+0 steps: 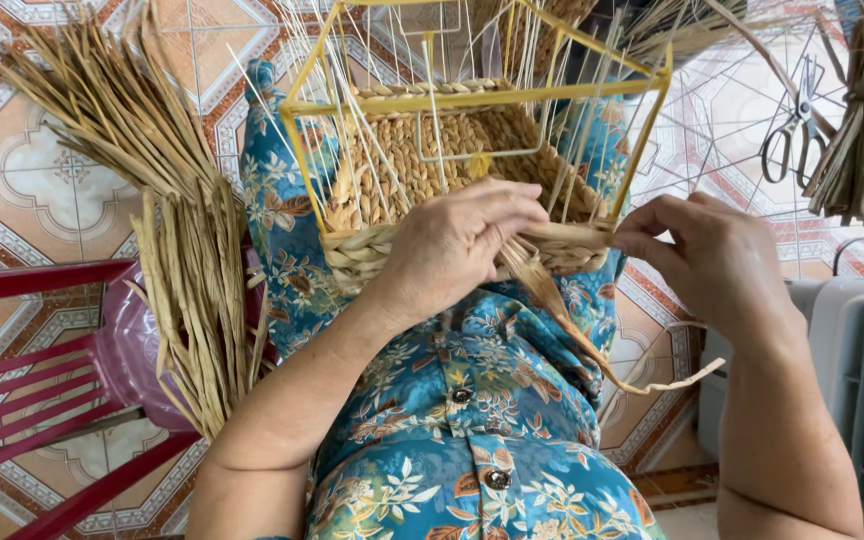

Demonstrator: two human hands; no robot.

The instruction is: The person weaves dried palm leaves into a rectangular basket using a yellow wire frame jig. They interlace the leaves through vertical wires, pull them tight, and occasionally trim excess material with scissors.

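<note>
Your left hand lies curled, palm down, over the near rim of the half-woven basket on your lap, fingers pressing the braided edge. Your right hand arches at the right corner, fingertips pinching a flat straw strand that trails down toward you. The basket is coarse plaited fibre on a yellow wire frame. Dried reed bundle left; scissors far right on patterned tile.

Both hands, left and right, on the half-woven basket with its yellow wire frame, straw strand between them.
</note>
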